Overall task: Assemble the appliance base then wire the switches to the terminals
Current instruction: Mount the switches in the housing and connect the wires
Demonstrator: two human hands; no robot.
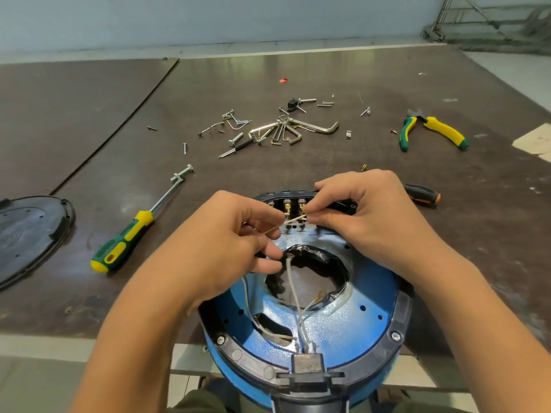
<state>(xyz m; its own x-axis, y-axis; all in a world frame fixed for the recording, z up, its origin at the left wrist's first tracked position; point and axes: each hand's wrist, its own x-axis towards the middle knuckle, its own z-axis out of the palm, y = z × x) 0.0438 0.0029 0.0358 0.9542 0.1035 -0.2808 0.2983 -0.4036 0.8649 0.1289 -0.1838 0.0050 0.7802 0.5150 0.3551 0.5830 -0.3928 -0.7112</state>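
1. The appliance base [343, 323] is a round blue shell with a black rim. It lies open side up at the near edge of the brown table [298, 84], right in front of the person.
2. At its far rim, a black block holds a row of switches [293, 204] with brass-coloured terminals. A black socket [307, 365] sits at the near rim.
3. Inside the shell, white wires [293, 286] run from the socket across a black-lined central opening.
4. The left hand [232, 234] pinches a thin lead [293, 219] between thumb and forefinger.
5. The right hand [366, 210] pinches the same lead just beside the terminals.
6. A green-yellow screwdriver [131, 236] lies left of the base, and a black cover plate [29, 231] lies further left.
7. Hex keys and screws [280, 129] lie heaped beyond the base, with pliers [429, 129] to their right.
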